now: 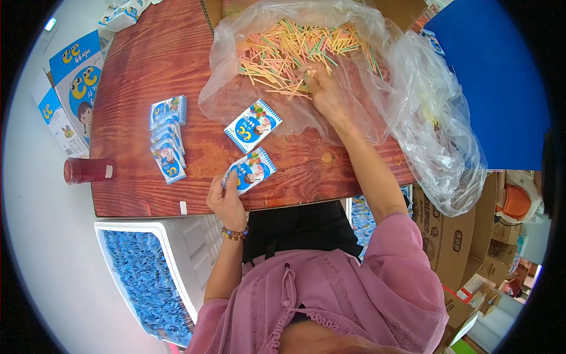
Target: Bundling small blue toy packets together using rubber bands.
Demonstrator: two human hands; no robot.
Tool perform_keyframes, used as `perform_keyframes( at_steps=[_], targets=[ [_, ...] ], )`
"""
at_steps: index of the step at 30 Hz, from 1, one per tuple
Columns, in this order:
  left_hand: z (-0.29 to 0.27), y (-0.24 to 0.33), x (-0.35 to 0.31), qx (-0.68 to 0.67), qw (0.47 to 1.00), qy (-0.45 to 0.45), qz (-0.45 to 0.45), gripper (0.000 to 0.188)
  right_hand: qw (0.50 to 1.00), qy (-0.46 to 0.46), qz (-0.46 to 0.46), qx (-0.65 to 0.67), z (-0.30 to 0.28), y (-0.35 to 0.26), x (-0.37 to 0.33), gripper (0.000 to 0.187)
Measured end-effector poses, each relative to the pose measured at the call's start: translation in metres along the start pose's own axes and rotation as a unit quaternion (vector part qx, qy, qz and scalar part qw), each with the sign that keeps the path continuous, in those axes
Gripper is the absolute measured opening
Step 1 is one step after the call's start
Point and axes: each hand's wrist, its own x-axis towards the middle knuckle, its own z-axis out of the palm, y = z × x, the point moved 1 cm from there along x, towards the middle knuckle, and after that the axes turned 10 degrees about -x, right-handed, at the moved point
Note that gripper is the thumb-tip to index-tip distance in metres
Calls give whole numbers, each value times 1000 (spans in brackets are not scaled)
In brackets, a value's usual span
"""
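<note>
My left hand (227, 203) is closed on the lower left edge of a blue-and-white packet (253, 171), thumb on top, near the table's front edge. Just above it lies a second packet (253, 126) of the same kind, flat on the wood. At the near side of a loose heap of thin pastel sticks (295, 44), in yellow, pink and green, my right hand (321, 88) has its fingers bent together at the sticks. How many sticks lie between the fingertips is hidden. The heap rests on a clear plastic bag (224, 82) spread over the table.
Several matching packets (168, 141) overlap in a row on the left of the reddish wooden table (135, 71). A red cylindrical container (88, 170) is at the left edge. Below stands a white bin (171, 253) full of blue packets; cardboard boxes (445, 230) are at right.
</note>
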Motion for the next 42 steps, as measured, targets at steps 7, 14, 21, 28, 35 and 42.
perform_keyframes(
  at_steps=[7,14,21,28,35,42],
  targets=[
    [3,5,6,-130,990,25,-54,16,990,-7,48,129,-4,12,-3,8],
    [46,25,23,-301,945,6,-125,18,842,28,92,530,-20,-28,-4,13],
    [84,16,45,-352,919,-16,-176,21,807,21,52,587,-11,-83,-30,12],
    [95,10,42,-380,905,-13,-189,20,856,66,26,512,4,-109,-43,10],
    [91,6,40,-385,909,-31,-159,19,902,73,50,422,14,-118,-46,10],
    [96,8,34,-430,885,5,-179,17,907,90,33,409,31,-129,-58,16]
  ],
)
